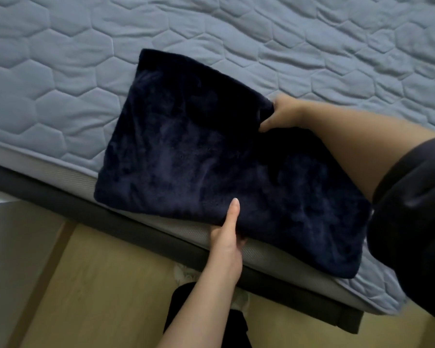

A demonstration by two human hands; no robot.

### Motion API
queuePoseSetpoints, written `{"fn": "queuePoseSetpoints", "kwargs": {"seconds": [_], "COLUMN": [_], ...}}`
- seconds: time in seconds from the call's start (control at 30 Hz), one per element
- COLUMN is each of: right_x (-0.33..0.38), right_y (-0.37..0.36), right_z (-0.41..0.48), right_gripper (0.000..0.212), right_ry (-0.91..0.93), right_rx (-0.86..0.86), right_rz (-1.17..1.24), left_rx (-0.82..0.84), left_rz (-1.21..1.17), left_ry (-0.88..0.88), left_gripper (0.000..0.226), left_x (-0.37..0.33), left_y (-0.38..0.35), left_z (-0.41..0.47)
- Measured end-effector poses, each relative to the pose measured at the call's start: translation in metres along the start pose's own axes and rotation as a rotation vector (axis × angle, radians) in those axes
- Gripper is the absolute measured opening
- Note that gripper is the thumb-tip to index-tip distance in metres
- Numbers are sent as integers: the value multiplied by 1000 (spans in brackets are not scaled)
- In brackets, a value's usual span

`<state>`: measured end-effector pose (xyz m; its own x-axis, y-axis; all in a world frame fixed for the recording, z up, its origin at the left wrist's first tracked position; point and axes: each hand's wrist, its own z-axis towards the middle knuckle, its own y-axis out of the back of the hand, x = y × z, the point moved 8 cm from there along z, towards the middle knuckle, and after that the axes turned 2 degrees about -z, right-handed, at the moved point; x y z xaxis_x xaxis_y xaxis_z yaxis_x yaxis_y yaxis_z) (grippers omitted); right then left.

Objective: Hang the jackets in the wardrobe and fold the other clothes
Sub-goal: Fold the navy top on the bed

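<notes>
Head view, sole cam. Item under inspection: navy garment [199, 151], plush or fleece type, already reduced to a flat rectangle, so by judgement one of the "other clothes" and not a jacket. Location: on the quilted mattress [86, 71], at its near side, with the near long edge overhanging the mattress border above the dark bed frame [111, 217]. Long axis: approx. parallel to the mattress edge, running from frame left toward the person's right. L/R short ends carry no hand. Left hand [226, 237]: at the near long edge, approx. mid-length; thumb [234, 209] laid flat on top of the cloth, fingers tucked beneath and out of sight, so a pinch through the layers, narrow. Right hand [284, 114]: at the far long edge, thumb under the hem line, fingers closed over the cloth, also a narrow hold on the garment; dark sleeve [412, 197] pushed up the forearm. Key relation: the two grips oppose each other across the short axis, garment body lying between them, left hand nearer the person, right hand reaching over the item. Judgement: fold stage looks near complete; the next move, be it a lift or one more fold, turns on both edges travelling together, else the layers may slip apart. Whether the cloth is raised off the mattress at the right-hand side: cannot tell. Also noted: pale wood floor [98, 285] below the frame.
</notes>
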<state>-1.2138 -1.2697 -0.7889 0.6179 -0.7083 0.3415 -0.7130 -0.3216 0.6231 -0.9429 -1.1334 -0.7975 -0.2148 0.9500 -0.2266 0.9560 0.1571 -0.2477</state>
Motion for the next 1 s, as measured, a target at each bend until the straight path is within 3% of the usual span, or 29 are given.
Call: {"fn": "queuePoseSetpoints", "kwargs": {"seconds": [0.13,0.27,0.33,0.43,0.57,0.7,0.77,0.83,0.87,0.93,1.0], "right_x": [-20,-29,-26,-18,-19,-56,-75,-93,-104,-126,-143], "right_y": [29,92,144,214,258,207,150,79,38,-43,-106], "right_z": [-39,-84,-110,-151,-191,-195,-195,-194,-194,-200,-210], "right_gripper": [20,17,14,16,27,37,46,57,61,64,52], "right_ry": [-94,-105,-37,73,182,69,22,-57,-120,-265,-367], "right_rx": [9,-78,-150,-260,-368,-397,-385,-327,-285,-195,-138], "right_rz": [540,936,1046,1111,1158,1107,1161,1204,1206,1155,1163], "left_rx": [75,176,308,460,490,389,303,217,178,86,-13], "left_rz": [-99,70,222,521,746,1067,1238,1369,1422,1460,1417], "left_ry": [-22,-190,-256,-372,-534,-491,-392,-288,-257,-262,-242], "left_gripper": [67,61,44,49,34,24,41,74,78,53,42], "left_x": [-24,-107,-168,-248,-311,-307,-277,-236,-212,-170,-143], "left_y": [-25,-65,-114,-202,-282,-267,-228,-182,-155,-99,-47], "left_z": [-21,-50,-75,-120,-169,-156,-123,-86,-68,-37,-18]}}
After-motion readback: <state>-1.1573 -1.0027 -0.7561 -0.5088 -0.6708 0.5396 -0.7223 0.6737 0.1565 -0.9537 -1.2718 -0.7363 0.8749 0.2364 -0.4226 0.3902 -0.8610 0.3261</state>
